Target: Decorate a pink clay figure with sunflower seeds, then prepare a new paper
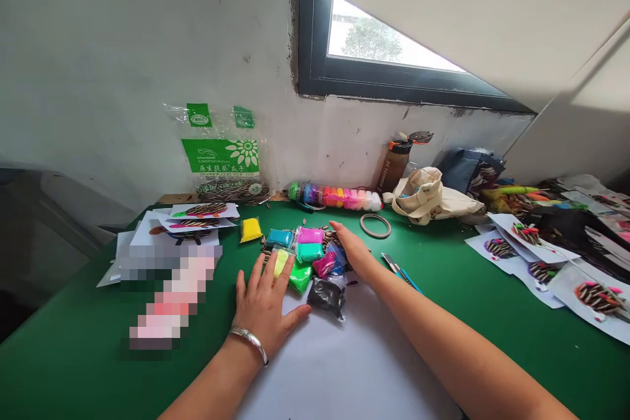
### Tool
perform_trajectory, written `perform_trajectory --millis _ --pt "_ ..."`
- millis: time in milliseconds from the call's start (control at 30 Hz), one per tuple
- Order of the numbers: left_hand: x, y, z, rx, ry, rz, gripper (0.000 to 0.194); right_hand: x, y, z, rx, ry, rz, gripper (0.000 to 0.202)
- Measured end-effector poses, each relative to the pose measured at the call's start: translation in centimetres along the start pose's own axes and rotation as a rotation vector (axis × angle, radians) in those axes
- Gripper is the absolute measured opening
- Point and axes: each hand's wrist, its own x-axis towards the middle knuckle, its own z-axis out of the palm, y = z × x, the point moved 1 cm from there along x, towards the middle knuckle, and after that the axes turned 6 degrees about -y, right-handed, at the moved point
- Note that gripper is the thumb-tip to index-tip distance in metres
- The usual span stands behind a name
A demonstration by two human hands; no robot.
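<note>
My left hand (266,298), a silver bangle on its wrist, lies with fingers spread at the near left of a pile of small coloured clay packets. Its fingertips touch the pale yellow packet (282,262), beside the bright green packet (300,277). At the pile's right side rests my right hand (352,252), fingers stretched forward and partly hidden, with nothing visible in it. Between the hands are a black packet (327,298), a teal packet (310,252) and a pink packet (310,235). Striped sunflower seeds (331,236) show around the packets. White paper (354,354) extends toward me.
A yellow packet (251,230) lies apart at left. Behind stand a seed bag (221,157), a row of coloured clay (339,197) and a bottle (394,164). A tape roll (375,226) and a craft knife (394,266) lie right. Seed-decorated papers (522,256) lie farther right.
</note>
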Motion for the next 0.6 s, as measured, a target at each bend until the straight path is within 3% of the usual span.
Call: perform_trajectory --millis 100,233,300,433,600 --pt "-0.1 0.2 -0.4 0.018 0.066 0.057 0.076 -1.3 -1.6 -1.0 -0.084 0.012 -0.041 0.055" --pt "-0.4 1.4 -1.0 -0.037 0.167 0.194 0.071 -5.0 -2.6 -4.0 -0.260 0.025 -0.061 0.041" --pt "-0.3 2.4 -1.1 -0.097 0.178 0.273 0.073 -7.1 -2.4 -4.9 -0.509 -0.023 -0.058 0.033" --pt "0.6 4.4 -0.7 -0.169 0.118 0.383 0.062 -9.6 -1.7 -5.0 -0.883 -0.145 -0.001 0.032" --pt "1.6 5.5 -0.1 -0.214 0.109 0.376 0.033 -10.1 -1.9 -5.1 -0.886 -0.235 -0.004 0.041"
